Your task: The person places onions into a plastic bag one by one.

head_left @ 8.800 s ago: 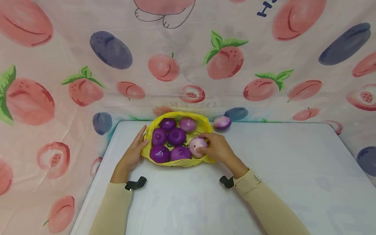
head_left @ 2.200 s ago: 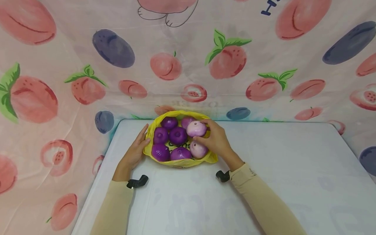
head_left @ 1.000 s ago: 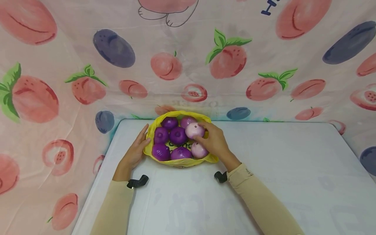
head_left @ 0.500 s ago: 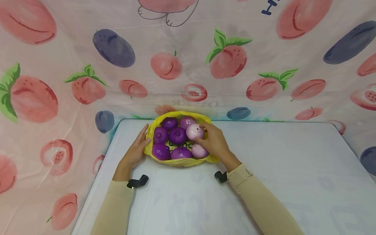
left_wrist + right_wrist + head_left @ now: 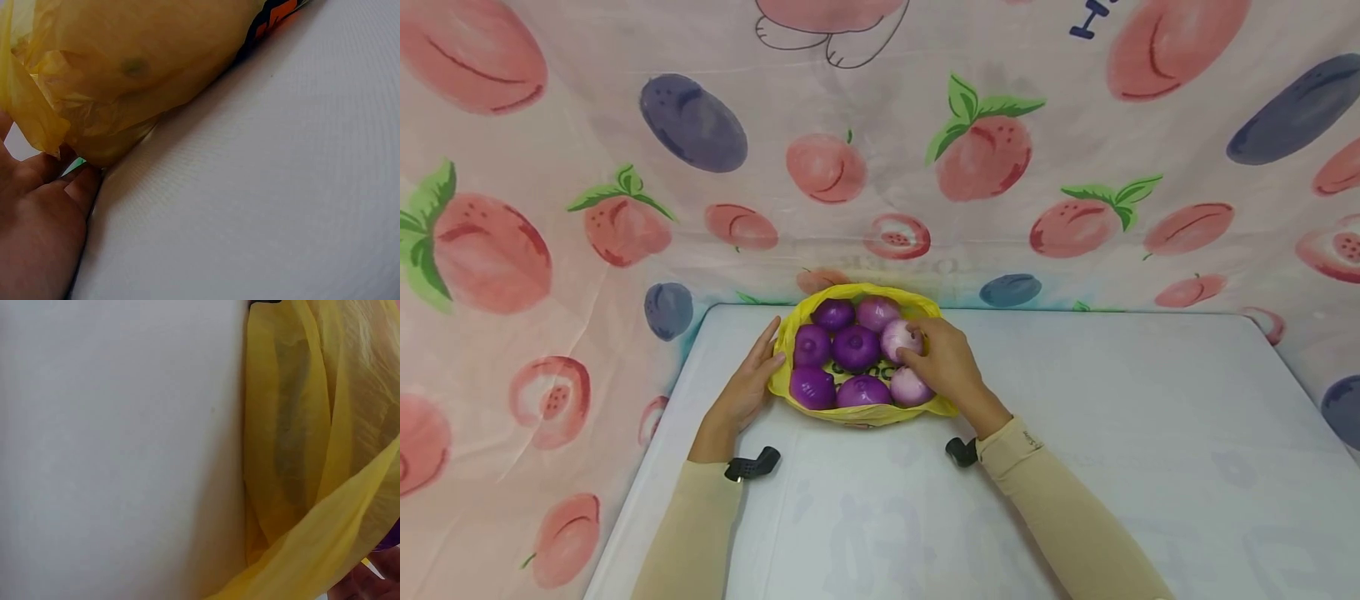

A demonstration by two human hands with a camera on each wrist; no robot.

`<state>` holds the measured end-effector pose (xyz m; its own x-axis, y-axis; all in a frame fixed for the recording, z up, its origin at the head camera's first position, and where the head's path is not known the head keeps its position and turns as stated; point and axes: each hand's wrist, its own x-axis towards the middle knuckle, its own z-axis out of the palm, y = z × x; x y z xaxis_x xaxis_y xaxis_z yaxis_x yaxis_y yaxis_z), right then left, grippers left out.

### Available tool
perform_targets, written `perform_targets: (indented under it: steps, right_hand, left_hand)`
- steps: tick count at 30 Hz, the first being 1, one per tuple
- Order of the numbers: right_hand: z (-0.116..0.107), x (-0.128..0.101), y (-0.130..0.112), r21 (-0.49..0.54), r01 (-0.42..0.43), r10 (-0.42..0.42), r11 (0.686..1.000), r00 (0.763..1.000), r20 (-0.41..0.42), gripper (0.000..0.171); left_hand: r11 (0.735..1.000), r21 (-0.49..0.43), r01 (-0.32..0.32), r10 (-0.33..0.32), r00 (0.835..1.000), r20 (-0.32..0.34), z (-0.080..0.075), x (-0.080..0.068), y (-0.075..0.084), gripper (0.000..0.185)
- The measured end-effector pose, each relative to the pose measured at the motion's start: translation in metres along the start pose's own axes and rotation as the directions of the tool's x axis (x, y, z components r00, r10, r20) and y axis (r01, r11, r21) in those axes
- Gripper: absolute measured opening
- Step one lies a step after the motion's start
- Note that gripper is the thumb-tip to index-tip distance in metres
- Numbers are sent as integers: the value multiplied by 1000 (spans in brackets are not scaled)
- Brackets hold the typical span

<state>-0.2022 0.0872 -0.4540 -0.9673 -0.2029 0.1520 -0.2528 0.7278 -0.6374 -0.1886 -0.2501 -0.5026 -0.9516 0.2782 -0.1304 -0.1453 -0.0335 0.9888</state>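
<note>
1. Lower half of the head frame: 2 beige sleeves [image 5: 1060, 508] reach up from the bottom edge across a white table [image 5: 1150, 433], each wrist carrying a small black camera mount.

2. Centre of the frame: a yellow bag [image 5: 859, 413] lies open on the table near its far edge, its rim folded down around a cluster of round purple onions. 7 can be counted, and none lies loose on the table.

3. Left of the bag: the left hand [image 5: 747, 390] rests flat on the table, fingers straight and close together, fingertips touching the bag's rim. The left wrist view shows those fingers [image 5: 69, 181] against crumpled yellow plastic.

4. Right of the bag: the right hand [image 5: 943, 367] sits over the bag's right side, thumb and fingers curled round a pale onion [image 5: 899, 337] that is low in the bag, touching its neighbours. A second pale onion [image 5: 910, 387] lies just below it, partly under the hand.

5. Right wrist view: only yellow plastic [image 5: 300, 456] and bare table; the fingers are barely in shot.

6. Progress, as judged: bagging looks nearly complete, with the last onion seated but not yet released; letting go, and perhaps closing the bag, remains.

7. Far background: a cloth [image 5: 625, 167] printed with peaches and plums hangs behind and beside the table.
</note>
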Motion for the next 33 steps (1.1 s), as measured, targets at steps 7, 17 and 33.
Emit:
perform_targets:
  steps: [7,17,33]
  right_hand:
    - [-1,-1,2,19,-19,19,1000,1000,-5,47]
    - [-15,-11,0,124,-24,28,992,999,-35,47]
    - [-80,-43,37,44,48,-43,998,994,-104,53]
  left_hand:
    - [1000,3,-6,6,1000,9,0,0,0,71]
    - [1000,3,-8,8,1000,-5,1,0,2,72]
    - [734,676,-68,199,973,-118,10,-5,40,56]
